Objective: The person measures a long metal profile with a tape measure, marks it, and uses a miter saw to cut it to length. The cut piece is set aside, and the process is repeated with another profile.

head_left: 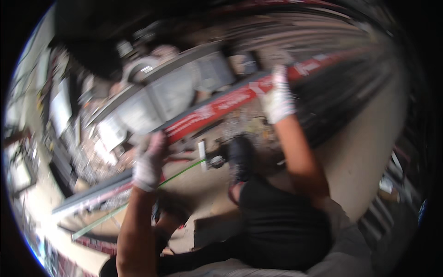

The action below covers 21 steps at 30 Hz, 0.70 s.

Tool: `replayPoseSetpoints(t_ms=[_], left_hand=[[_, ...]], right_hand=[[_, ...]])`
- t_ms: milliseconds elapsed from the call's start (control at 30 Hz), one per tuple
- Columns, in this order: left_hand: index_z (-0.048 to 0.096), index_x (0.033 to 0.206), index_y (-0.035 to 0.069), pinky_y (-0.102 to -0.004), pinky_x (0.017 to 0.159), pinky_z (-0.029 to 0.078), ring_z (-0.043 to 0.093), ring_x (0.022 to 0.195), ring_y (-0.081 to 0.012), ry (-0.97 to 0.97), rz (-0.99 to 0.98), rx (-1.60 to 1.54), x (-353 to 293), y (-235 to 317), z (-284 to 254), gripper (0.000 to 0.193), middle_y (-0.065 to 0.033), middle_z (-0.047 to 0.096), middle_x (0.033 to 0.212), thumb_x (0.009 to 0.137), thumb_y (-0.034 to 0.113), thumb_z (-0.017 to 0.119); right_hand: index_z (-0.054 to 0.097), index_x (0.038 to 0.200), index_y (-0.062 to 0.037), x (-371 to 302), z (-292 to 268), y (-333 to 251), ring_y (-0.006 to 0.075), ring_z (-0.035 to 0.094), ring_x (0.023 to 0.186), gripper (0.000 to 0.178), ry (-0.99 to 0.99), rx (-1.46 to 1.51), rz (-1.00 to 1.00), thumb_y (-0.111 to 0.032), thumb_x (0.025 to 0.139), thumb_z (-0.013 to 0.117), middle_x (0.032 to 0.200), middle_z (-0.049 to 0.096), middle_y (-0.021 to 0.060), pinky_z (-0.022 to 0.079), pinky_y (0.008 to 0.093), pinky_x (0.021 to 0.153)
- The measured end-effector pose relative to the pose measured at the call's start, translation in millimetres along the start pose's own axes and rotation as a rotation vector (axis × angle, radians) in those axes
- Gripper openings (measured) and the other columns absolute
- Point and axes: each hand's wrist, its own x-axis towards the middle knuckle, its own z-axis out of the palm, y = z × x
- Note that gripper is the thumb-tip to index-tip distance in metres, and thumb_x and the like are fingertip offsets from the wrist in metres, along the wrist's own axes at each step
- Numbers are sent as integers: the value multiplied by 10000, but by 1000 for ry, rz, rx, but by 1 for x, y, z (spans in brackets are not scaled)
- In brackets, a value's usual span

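Observation:
A long, straight bar (pixel 212 114) with a red printed face and dark edges runs slantwise across the view, from the lower left to the upper right. My left hand (pixel 150 159), in a whitish glove with pink fingers, grips it left of the middle. Farther along the same bar, my right hand (pixel 278 99) in a similar glove is closed around it. Motion blurs the fingers of both hands. Beyond the bar lie several pale grey panels or trays (pixel 170 94) in a slanted row. A thin green strip (pixel 182 172) passes near my left hand.
Long dark bars (pixel 350 87) lie stacked at the right. Mixed scrap and small parts (pixel 85 159) litter the floor at the left. My shoe (pixel 241 157) stands on the floor just below the bar. A small white piece (pixel 202 154) lies beside it.

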Motion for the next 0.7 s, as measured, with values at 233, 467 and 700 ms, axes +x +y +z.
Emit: replayPoseSetpoints(t_ms=[233, 467, 700], left_hand=[[631, 1198, 45, -257, 806, 509, 555, 953, -106, 167, 295, -3, 15, 11, -89, 360, -40, 607, 1100, 1064, 374, 569], [666, 1096, 53, -214, 717, 459, 492, 804, -89, 371, 289, -207, 18, 30, -226, 273, 5, 560, 919, 1035, 318, 643], [683, 1073, 75, -211, 735, 493, 543, 779, -65, 338, 228, -93, -5, 77, -320, 283, 29, 638, 899, 983, 343, 704]], right_hand=[[614, 1179, -57, 7, 24, 8, 134, 673, 695, 591, -148, -179, 13, -599, 946, 644, 911, 707, 78, 555, 278, 551], [653, 1056, -63, 2, 15, 12, 105, 628, 625, 381, -173, -87, -7, -441, 1021, 625, 849, 675, 41, 553, 248, 578], [652, 1039, -101, 14, 26, 12, 113, 646, 657, 329, -167, -52, -28, -427, 999, 668, 839, 687, 27, 550, 275, 607]])
